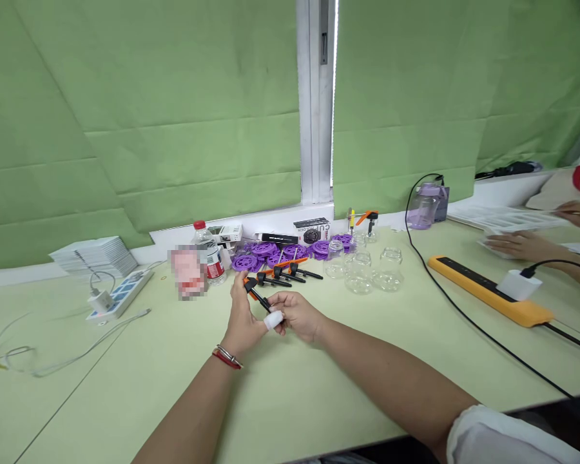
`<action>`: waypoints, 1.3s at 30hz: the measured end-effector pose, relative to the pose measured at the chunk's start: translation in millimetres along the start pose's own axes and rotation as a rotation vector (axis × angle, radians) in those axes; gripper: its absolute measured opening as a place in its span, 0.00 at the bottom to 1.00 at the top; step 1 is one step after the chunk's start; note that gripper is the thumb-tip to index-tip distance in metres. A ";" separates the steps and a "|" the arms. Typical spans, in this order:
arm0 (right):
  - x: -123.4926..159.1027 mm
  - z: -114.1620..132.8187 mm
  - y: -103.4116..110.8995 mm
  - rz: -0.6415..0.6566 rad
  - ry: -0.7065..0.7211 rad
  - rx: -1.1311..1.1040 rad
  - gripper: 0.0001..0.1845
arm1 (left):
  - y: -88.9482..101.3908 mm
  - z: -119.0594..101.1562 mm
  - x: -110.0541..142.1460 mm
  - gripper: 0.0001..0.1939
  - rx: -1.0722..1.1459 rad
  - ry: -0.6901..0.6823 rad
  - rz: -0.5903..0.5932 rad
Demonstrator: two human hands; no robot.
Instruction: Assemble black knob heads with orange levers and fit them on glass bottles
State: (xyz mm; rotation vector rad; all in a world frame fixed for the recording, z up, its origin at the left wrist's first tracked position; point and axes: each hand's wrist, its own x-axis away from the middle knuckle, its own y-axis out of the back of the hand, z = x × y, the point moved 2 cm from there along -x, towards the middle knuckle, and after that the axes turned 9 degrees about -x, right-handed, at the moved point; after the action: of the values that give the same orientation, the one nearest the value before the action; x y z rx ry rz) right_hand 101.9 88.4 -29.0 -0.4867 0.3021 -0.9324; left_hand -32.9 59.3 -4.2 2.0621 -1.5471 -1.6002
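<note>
Observed: the black-and-orange piece (pixel 258 296) slants over the bench (pixel 294 393), between both hands. The left hand (pixel 239 320) spans it, fingers at the headed end; the right hand (pixel 299 316) has fingers pinched near the shaft's lower end, contact partly hidden. Assessment: steady left support, light right pressure advisable. Beyond lie similar pieces (pixel 279 273), purple discs (pixel 263 249) and clear jars (pixel 359 270).

Red-capped bottle (pixel 214 265) upright; white power strip (pixel 125 293) farther left; orange power strip (pixel 478 287) right, white charger (pixel 518 285) plugged in.
</note>
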 end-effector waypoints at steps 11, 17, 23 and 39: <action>5.2 -0.5 -4.8 0.023 -0.025 -0.052 0.17 | -5.6 2.7 3.9 0.66 -0.169 -0.051 0.109; 4.6 -3.7 -4.7 0.004 -0.081 -0.094 0.19 | -6.6 -2.5 5.1 0.64 -0.144 -0.045 0.092; 4.0 -5.3 -4.6 0.012 -0.083 -0.101 0.19 | -2.8 -9.8 4.3 0.58 -0.129 -0.045 0.039; -23.5 39.4 87.4 -0.274 0.128 0.960 0.08 | 10.5 -20.0 3.9 0.43 0.475 0.340 0.525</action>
State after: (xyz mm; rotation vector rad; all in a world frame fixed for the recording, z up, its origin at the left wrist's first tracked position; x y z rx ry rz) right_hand 166.8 162.0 -40.1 0.4276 -0.1203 -1.2510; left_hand -24.5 42.1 8.5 1.7507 -2.2227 -0.7121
